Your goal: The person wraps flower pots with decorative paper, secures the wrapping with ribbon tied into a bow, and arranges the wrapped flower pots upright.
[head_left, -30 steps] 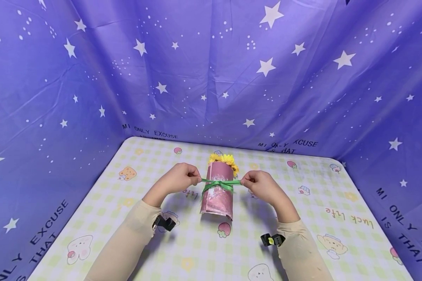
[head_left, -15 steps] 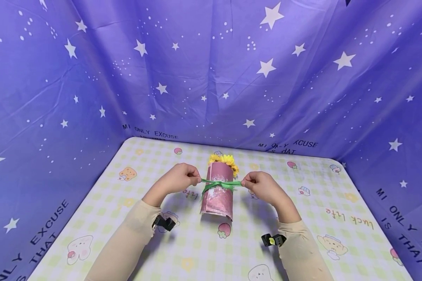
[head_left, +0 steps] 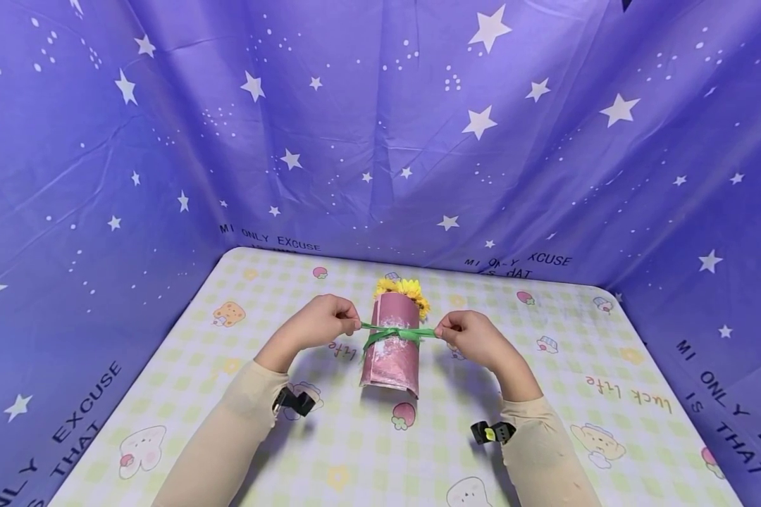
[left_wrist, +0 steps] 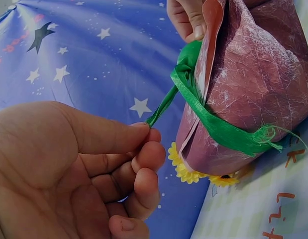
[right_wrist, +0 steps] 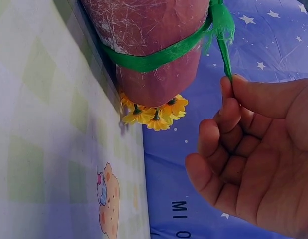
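A pink paper-wrapped bouquet lies on the table, its yellow flowers poking out at the far end. Round its middle runs a green ribbon, knotted on top with frayed ends, as the left wrist view shows. My left hand pinches one part of the ribbon between thumb and index finger, left of the wrap. On the other side my right hand pinches another part the same way. Both stretches are drawn out sideways from the knot. The bouquet's underside is hidden.
The table wears a pale green checked cover with printed cartoons. A purple curtain with white stars hangs behind it and at both sides. Small black cameras are strapped to the wrists.
The green bow at the knot looks smaller and tighter than a second ago. Both hands keep their pinch and have barely moved; the bouquet stays in place.
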The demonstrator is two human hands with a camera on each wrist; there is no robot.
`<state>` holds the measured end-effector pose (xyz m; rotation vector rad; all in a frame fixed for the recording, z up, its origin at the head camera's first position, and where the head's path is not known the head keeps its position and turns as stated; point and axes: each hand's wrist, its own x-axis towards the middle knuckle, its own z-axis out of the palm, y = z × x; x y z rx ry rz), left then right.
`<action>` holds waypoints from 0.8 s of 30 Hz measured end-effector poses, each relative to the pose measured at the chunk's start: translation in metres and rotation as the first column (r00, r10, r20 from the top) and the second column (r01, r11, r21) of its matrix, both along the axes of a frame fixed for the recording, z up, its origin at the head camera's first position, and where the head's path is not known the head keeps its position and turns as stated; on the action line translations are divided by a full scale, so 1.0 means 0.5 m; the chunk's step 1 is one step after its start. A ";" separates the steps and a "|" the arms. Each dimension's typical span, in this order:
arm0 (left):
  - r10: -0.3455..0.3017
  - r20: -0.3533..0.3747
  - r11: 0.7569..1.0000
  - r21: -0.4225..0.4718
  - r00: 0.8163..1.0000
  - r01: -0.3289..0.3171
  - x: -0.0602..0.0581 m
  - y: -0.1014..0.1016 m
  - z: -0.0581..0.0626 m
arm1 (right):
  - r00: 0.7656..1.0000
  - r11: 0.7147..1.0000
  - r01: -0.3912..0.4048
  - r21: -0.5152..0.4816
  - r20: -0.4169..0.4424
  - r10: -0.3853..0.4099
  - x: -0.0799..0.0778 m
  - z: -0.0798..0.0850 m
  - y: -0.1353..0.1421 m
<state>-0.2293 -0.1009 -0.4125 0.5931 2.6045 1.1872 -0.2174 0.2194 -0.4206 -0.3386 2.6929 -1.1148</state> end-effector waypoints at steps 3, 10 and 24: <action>0.003 0.003 1.000 -0.002 1.000 -0.003 0.000 0.000 0.001 | 1.000 1.000 -0.003 0.002 -0.006 0.003 0.000 0.000 0.001; 0.001 0.025 1.000 0.011 1.000 -0.002 0.000 -0.001 0.002 | 1.000 1.000 -0.012 0.003 -0.007 0.012 -0.002 -0.002 0.004; 0.003 0.062 0.999 0.031 0.998 -0.005 -0.001 -0.006 0.005 | 1.000 1.000 -0.020 0.007 0.014 0.020 0.003 0.002 0.005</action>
